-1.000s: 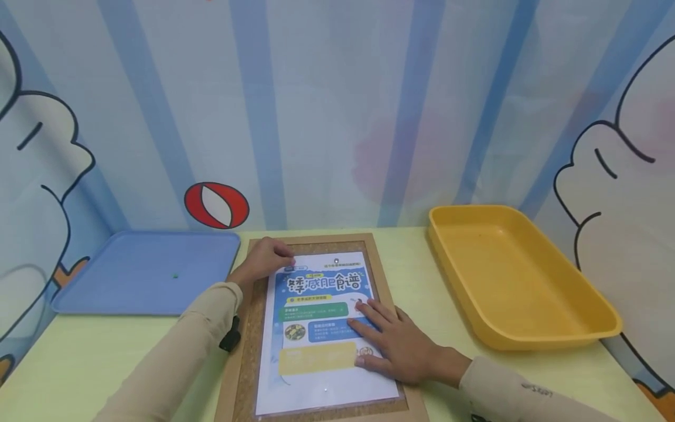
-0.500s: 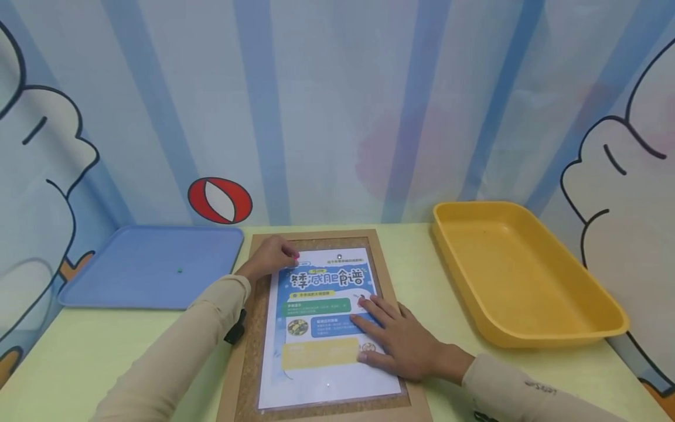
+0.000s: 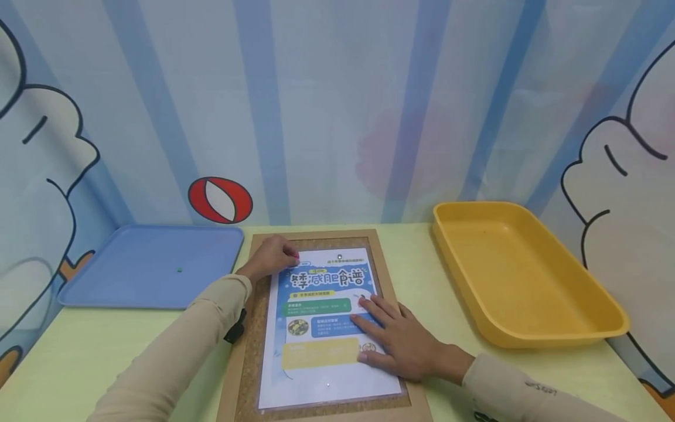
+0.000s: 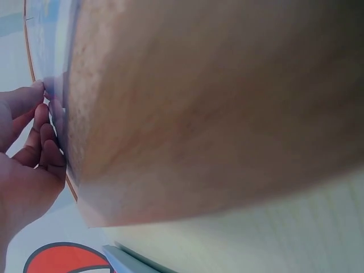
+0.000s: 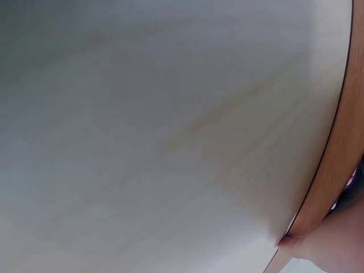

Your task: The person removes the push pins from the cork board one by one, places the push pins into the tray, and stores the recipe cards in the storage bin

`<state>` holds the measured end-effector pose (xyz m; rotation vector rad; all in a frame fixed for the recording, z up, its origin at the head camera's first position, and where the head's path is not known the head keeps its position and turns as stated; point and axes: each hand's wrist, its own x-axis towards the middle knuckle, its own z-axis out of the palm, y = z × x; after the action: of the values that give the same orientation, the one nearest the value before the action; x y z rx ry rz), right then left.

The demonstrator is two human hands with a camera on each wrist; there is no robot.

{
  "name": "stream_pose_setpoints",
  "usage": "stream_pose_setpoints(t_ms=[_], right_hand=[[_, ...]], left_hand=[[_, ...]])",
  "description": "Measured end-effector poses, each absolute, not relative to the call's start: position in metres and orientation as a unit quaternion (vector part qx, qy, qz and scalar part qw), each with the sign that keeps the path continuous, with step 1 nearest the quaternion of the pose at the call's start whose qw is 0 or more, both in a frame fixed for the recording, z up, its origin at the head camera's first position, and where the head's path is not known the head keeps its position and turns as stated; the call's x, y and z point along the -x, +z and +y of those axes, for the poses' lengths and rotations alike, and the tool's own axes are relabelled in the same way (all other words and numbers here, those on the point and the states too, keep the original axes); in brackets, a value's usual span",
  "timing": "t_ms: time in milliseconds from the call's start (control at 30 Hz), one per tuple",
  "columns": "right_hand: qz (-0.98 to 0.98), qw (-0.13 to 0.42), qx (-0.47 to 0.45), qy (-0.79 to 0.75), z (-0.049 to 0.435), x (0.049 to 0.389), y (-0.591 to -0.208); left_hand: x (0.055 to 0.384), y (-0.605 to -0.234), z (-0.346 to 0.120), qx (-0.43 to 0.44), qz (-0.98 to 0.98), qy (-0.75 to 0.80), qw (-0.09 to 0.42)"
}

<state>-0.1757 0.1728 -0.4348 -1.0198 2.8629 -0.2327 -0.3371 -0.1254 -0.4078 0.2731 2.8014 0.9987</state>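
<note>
A printed sheet [image 3: 311, 394] in a clear cover lies on a wood-framed cork board [image 3: 245, 375]. At its top left corner my left hand [image 3: 271, 256] pinches a small pink push pin [image 3: 297, 254] against the sheet; the fingers hide most of the pin. In the left wrist view, thumb and fingertips [image 4: 38, 85] meet at the sheet's edge. My right hand [image 3: 406, 346] rests spread over the sheet's right side and the frame. One small white pin [image 3: 340, 257] stands near the top middle of the sheet, and another pale dot [image 3: 328, 385] shows near its bottom.
A blue tray [image 3: 132, 264] at the back left holds a small green pin [image 3: 179, 270]. To the right stands a deep yellow bin [image 3: 559, 340]. Behind the pale yellow table [image 3: 63, 363] hangs a striped printed curtain [image 3: 337, 117].
The pink pin shows at my left fingertips since half a second ago, after the hand shifted slightly at the corner. My right hand stays on the sheet. The view shifted a little.
</note>
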Motion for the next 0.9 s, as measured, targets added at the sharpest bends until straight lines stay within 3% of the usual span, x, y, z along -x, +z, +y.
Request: stream_pose_setpoints(t_ms=[900], right_hand=[[0.938, 0.043, 0.336, -0.075, 0.1724, 0.1753, -0.4358]], left_hand=[[0.3377, -0.4087, -0.128, -0.085, 0.933, 0.345, 0.058]])
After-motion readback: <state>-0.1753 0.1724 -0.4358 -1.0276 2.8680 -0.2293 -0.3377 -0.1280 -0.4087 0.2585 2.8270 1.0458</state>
